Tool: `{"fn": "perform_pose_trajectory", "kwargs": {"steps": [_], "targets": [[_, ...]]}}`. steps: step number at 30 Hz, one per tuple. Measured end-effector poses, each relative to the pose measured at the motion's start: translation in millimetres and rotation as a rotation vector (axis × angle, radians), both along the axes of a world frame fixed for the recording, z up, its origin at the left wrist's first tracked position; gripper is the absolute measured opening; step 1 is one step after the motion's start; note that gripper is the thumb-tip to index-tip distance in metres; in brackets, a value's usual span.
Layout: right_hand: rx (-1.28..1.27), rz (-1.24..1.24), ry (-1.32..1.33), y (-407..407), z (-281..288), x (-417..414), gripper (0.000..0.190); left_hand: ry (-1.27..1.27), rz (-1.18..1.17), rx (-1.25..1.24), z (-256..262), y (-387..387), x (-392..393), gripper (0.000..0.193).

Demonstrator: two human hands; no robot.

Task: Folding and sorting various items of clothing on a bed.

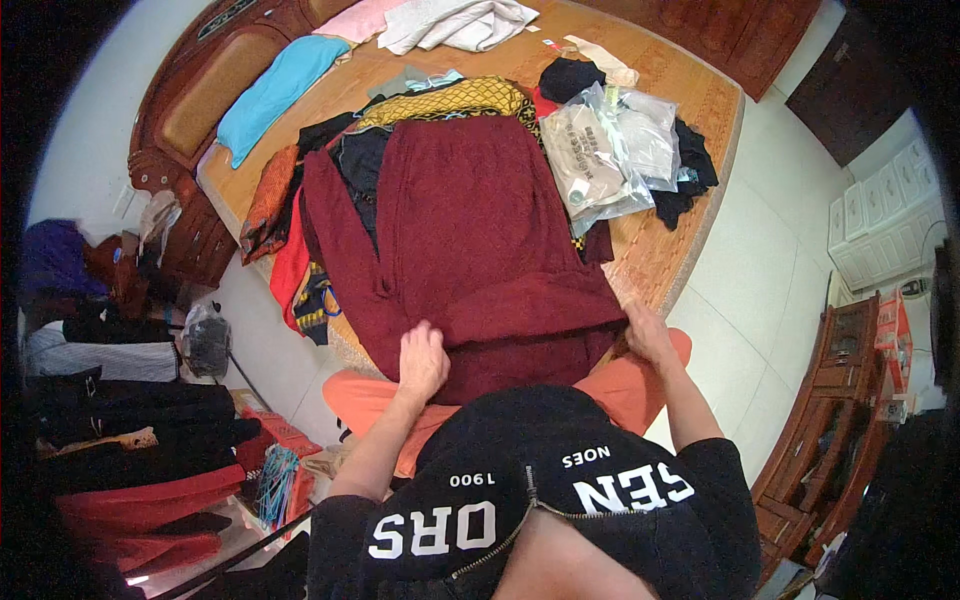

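A dark red knitted garment (472, 225) lies spread over a heap of clothes, its near part folded over and reaching my lap. My left hand (424, 361) grips the garment's near part at the left, fingers curled into the cloth. At the right, my right hand (646, 328) pinches the end of the folded edge. Beneath and behind the garment lie a yellow and black patterned cloth (450, 99), a red cloth (291, 277) and an orange patterned cloth (270, 202). Clear plastic bags with folded beige (585, 161) and light grey cloth (646, 139) rest right of it.
The bed (637, 262) has a wooden headboard (214, 90) at the left. On it lie a blue pillow (281, 94), a white cloth (457, 22) and black clothes (686, 176). Clothes (142, 412) and hangers (279, 480) are at the lower left, a wooden cabinet (832, 405) at the right.
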State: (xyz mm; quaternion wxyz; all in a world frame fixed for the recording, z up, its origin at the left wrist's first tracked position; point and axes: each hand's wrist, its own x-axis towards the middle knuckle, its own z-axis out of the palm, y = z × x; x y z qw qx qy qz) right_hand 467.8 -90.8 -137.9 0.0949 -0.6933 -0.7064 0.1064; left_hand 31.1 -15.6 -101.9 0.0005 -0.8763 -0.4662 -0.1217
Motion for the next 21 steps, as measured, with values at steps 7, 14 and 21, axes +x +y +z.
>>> {"fn": "perform_pose_trajectory", "kwargs": {"steps": [7, 14, 21], "targets": [[-0.058, -0.007, 0.141, 31.1, 6.0, -10.4, 0.031, -0.339, 0.399, -0.515, -32.8, -15.8, -17.6, 0.034], [0.163, 0.045, 0.165, 91.4, 12.6, -66.9, 0.051, -0.821, 0.883, -0.586, -119.3, 20.9, -21.7, 0.042], [-0.075, -0.187, 0.05, 79.9, 12.9, -64.1, 0.067, -0.596, 0.888, -0.692, -59.3, 42.2, -21.9, 0.018]]}}
